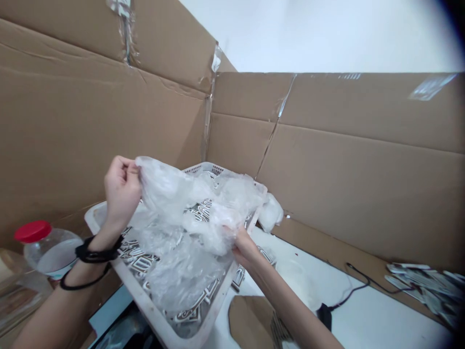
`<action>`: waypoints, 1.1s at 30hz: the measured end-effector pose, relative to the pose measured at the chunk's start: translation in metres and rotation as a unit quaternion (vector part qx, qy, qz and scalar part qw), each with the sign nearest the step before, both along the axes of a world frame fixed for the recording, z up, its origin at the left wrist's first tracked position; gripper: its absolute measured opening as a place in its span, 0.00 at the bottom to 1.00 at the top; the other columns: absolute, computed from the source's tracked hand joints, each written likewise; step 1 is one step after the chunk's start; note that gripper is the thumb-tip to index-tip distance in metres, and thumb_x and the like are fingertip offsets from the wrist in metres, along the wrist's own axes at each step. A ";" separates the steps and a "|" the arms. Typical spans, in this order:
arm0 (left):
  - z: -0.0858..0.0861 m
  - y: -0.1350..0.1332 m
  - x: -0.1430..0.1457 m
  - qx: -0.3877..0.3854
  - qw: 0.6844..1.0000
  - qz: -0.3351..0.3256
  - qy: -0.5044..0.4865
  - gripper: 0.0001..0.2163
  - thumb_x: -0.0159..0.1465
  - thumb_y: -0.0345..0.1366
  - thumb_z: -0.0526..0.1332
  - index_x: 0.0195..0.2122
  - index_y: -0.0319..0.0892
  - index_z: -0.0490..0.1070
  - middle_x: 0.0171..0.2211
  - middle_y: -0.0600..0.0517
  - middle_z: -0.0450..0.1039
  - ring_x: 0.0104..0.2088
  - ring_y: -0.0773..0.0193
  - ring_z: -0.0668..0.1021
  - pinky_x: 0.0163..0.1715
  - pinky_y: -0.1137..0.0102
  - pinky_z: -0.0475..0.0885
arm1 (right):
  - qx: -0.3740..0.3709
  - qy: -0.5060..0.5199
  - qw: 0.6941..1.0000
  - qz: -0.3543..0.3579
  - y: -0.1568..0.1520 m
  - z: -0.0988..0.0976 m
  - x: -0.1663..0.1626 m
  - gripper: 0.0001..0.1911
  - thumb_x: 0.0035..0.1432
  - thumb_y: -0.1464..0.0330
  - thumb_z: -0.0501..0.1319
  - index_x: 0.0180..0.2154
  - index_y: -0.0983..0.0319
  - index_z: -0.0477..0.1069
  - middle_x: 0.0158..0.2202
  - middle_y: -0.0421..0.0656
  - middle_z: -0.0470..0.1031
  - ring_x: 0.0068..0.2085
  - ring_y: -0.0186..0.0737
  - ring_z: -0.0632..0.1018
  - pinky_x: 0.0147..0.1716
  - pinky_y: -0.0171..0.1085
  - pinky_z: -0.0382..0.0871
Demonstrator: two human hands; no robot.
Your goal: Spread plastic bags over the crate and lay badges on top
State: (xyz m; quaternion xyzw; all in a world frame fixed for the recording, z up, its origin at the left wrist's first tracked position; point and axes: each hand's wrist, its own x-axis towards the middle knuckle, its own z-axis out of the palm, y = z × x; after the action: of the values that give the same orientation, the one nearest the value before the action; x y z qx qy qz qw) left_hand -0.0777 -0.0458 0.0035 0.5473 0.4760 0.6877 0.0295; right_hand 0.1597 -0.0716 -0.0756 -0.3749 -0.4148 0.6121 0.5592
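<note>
While reaching over white basket, holding crumpled clear plastic above it, with left grip pinched tight on one end and right grip curled closed on another part; beside red-lidded jar, marked illegibly, and above lettered pieces, too jumbled to read.

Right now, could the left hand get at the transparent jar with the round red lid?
Probably yes: the red lid is uncovered, though the left hand must first release its crumpled translucent plastic.
</note>
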 end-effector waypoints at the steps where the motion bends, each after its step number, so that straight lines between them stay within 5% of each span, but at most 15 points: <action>1: 0.003 0.002 -0.004 0.006 1.000 -0.003 0.014 0.08 0.66 0.35 0.55 0.29 0.43 0.61 0.21 0.58 0.55 0.20 0.70 0.58 0.19 0.72 0.52 | 0.002 -0.026 1.000 0.006 -0.002 -0.001 0.005 0.23 0.37 0.64 0.69 0.40 0.60 0.71 0.42 0.47 0.77 0.40 0.46 0.77 0.37 0.39 0.73; 5: 0.006 0.006 -0.002 0.011 0.992 -0.028 0.121 0.08 0.67 0.38 0.55 0.32 0.43 0.65 0.23 0.57 0.61 0.22 0.70 0.61 0.20 0.71 0.53 | 0.089 -0.197 0.967 0.134 -0.006 0.017 0.023 0.34 0.41 0.69 0.66 0.53 0.59 0.67 0.52 0.47 0.73 0.53 0.49 0.73 0.52 0.45 0.68; 9: 0.007 0.002 0.007 0.015 0.992 -0.071 0.099 0.09 0.66 0.42 0.56 0.33 0.42 0.66 0.21 0.57 0.62 0.19 0.71 0.60 0.16 0.72 0.52 | 0.160 -0.338 0.905 0.203 -0.003 0.046 0.040 0.41 0.43 0.69 0.68 0.60 0.54 0.60 0.62 0.45 0.62 0.60 0.51 0.66 0.57 0.48 0.63; 13: 0.018 0.001 0.017 0.000 0.987 -0.160 0.005 0.12 0.64 0.47 0.58 0.33 0.43 0.64 0.16 0.60 0.56 0.14 0.72 0.56 0.12 0.73 0.47 | 0.259 -0.322 0.910 0.028 -0.001 0.062 0.032 0.23 0.54 0.64 0.61 0.52 0.54 0.65 0.55 0.47 0.68 0.56 0.50 0.69 0.53 0.49 0.66; 16: 0.026 0.004 0.026 0.014 0.981 -0.190 -0.018 0.12 0.62 0.46 0.61 0.34 0.44 0.63 0.17 0.59 0.60 0.14 0.72 0.59 0.12 0.74 0.50 | 0.398 -0.296 0.862 -0.104 -0.003 0.065 0.010 0.15 0.56 0.69 0.57 0.47 0.55 0.64 0.48 0.45 0.70 0.52 0.45 0.71 0.52 0.48 0.65; 19: 0.025 0.007 0.034 0.024 0.985 -0.169 -0.004 0.09 0.62 0.42 0.60 0.36 0.44 0.64 0.22 0.57 0.66 0.18 0.70 0.65 0.15 0.75 0.56 | 0.461 -0.325 0.817 -0.123 -0.003 0.061 -0.012 0.09 0.57 0.72 0.54 0.41 0.57 0.67 0.43 0.44 0.70 0.47 0.43 0.71 0.49 0.46 0.66; 21: 0.020 0.008 0.039 0.029 0.988 -0.150 0.025 0.07 0.63 0.40 0.59 0.37 0.44 0.64 0.28 0.54 0.69 0.25 0.68 0.71 0.21 0.75 0.63 | 0.435 -0.329 0.830 -0.115 0.000 0.057 -0.023 0.09 0.58 0.70 0.55 0.41 0.58 0.69 0.42 0.45 0.71 0.46 0.44 0.72 0.48 0.45 0.67; 25: 0.005 0.003 0.054 0.004 0.986 -0.100 0.131 0.05 0.63 0.37 0.57 0.38 0.43 0.64 0.34 0.52 0.72 0.32 0.65 0.75 0.29 0.72 0.66 | 0.371 -0.244 0.895 -0.050 0.011 0.054 -0.038 0.25 0.53 0.64 0.61 0.53 0.59 0.64 0.52 0.47 0.70 0.54 0.47 0.69 0.54 0.45 0.64; 29: -0.002 0.000 0.061 -0.019 0.968 -0.090 0.232 0.04 0.65 0.36 0.54 0.37 0.43 0.64 0.26 0.56 0.69 0.22 0.67 0.70 0.25 0.72 0.62 | 0.286 -0.136 0.947 -0.050 0.020 0.051 -0.038 0.16 0.53 0.64 0.59 0.44 0.59 0.70 0.46 0.44 0.74 0.49 0.45 0.74 0.52 0.42 0.66; 33: 0.008 0.018 0.032 -0.040 0.981 -0.011 0.188 0.05 0.66 0.38 0.54 0.38 0.43 0.66 0.26 0.55 0.70 0.22 0.67 0.68 0.24 0.71 0.59 | 0.177 -0.094 0.975 -0.093 0.020 0.041 -0.018 0.12 0.55 0.61 0.59 0.40 0.59 0.69 0.39 0.42 0.76 0.43 0.44 0.75 0.44 0.40 0.70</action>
State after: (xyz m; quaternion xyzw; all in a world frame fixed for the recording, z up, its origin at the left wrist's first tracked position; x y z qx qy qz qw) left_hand -0.0461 -0.0274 0.0111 0.6705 0.4940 0.5526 -0.0307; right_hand 0.1414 -0.0514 -0.0346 -0.3625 -0.5304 0.4365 0.6299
